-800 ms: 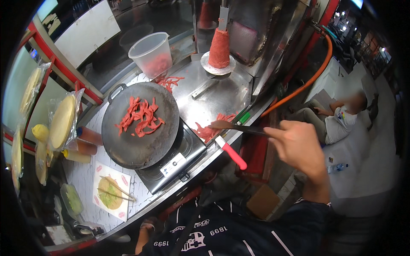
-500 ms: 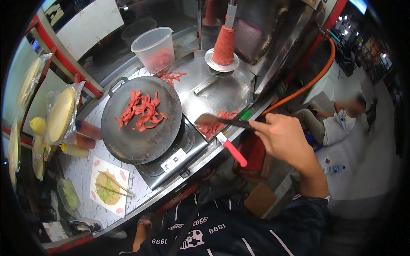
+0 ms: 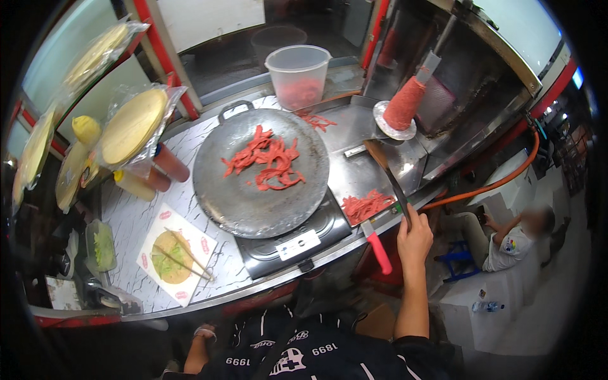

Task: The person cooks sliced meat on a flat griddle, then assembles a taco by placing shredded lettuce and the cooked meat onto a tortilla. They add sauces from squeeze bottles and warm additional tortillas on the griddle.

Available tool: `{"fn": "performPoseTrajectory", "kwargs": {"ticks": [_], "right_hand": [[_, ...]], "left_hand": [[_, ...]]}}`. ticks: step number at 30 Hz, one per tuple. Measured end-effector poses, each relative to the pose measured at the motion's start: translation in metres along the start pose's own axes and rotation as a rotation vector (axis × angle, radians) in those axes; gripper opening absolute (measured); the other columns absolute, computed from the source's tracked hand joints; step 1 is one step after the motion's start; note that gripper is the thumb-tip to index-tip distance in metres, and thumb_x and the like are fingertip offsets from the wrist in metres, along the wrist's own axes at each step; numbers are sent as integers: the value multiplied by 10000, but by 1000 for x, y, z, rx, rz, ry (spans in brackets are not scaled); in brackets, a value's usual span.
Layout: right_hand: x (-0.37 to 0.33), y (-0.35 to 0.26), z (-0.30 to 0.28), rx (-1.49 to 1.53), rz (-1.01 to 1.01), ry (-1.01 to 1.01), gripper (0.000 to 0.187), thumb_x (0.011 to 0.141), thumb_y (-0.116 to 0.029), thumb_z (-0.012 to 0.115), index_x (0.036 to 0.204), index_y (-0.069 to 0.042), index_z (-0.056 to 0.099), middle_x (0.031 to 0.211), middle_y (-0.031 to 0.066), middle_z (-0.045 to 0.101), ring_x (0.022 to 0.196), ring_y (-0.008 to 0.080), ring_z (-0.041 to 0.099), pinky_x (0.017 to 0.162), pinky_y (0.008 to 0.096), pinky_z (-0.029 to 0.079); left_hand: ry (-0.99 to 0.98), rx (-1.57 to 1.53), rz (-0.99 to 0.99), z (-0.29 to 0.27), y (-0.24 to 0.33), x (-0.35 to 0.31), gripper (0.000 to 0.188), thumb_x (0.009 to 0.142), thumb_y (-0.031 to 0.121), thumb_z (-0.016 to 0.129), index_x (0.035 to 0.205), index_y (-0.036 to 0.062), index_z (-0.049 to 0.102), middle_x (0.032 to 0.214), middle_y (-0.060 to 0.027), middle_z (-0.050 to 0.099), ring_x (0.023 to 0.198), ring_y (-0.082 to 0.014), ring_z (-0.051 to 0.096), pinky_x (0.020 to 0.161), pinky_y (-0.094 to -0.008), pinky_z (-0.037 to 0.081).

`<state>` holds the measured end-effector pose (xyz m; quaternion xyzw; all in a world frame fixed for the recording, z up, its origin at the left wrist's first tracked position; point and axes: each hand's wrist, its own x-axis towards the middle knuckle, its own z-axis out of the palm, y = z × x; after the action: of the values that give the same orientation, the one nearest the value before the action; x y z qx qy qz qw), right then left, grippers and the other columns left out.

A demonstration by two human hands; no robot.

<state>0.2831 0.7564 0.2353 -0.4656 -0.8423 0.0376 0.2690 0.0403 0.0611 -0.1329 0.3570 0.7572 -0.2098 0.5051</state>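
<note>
My right hand [image 3: 415,239] is closed around the handle of a spatula [image 3: 394,182], its blade raised over the metal tray [image 3: 345,171]. Below the blade, a heap of red meat strips [image 3: 367,206] lies in the tray, with a pink-handled knife [image 3: 380,253] at its edge. Left of the tray, a dark round griddle [image 3: 253,212] on a portable stove [image 3: 304,244] bears more meat strips [image 3: 266,155]. My left hand [image 3: 205,332] hangs low by the counter's front edge; its fingers cannot be made out.
A flatbread [image 3: 166,269] with lettuce and tongs [image 3: 190,258] lies on paper, left of the stove. Sauce bottles [image 3: 171,163] and bagged flatbreads [image 3: 134,126] stand beyond. A plastic tub [image 3: 297,69] and a meat cone [image 3: 405,106] are behind. A person [image 3: 506,234] sits at right.
My right hand has swung the spatula up from the meat heap, its blade now higher and farther away. The whole view has turned, shifting the counter rightward. Meat on the griddle looks about the same.
</note>
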Motion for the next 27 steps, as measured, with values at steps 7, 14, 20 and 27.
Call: {"fn": "performPoseTrajectory", "kwargs": {"ticks": [7, 14, 20, 27], "right_hand": [[-15, -54, -1, -298, 115, -135, 524, 950, -255, 674, 1451, -135, 578, 1179, 178, 630, 1154, 378, 582, 918, 512, 482], [-112, -258, 6, 412, -513, -97, 323, 877, -53, 689, 1199, -35, 672, 1070, 163, 678, 990, 376, 649, 899, 460, 503], [-218, -380, 113, 348, -601, -544, 458, 883, -278, 781, 1196, 7, 606, 1065, 189, 604, 979, 373, 624, 813, 465, 536], [-205, -380, 89, 411, -484, -568, 324, 970, -182, 682, 1188, 20, 550, 986, 242, 664, 930, 452, 658, 801, 504, 521]], "left_hand": [[127, -6, 73, 61, -92, 12, 648, 767, 264, 742, 1398, 172, 631, 1476, -163, 591, 1354, -340, 576, 1127, -464, 464], [-21, -284, 110, 112, -152, 5, 601, 957, 244, 516, 1556, 203, 469, 1619, -172, 423, 1476, -361, 428, 1225, -483, 355], [167, -269, 213, 134, -187, 0, 507, 1021, 241, 419, 1514, 180, 519, 1563, -156, 499, 1416, -366, 497, 1200, -463, 388], [377, -250, 473, 126, -214, 22, 494, 1016, 226, 526, 1500, 131, 532, 1483, -140, 573, 1325, -281, 553, 1140, -420, 430]]}}
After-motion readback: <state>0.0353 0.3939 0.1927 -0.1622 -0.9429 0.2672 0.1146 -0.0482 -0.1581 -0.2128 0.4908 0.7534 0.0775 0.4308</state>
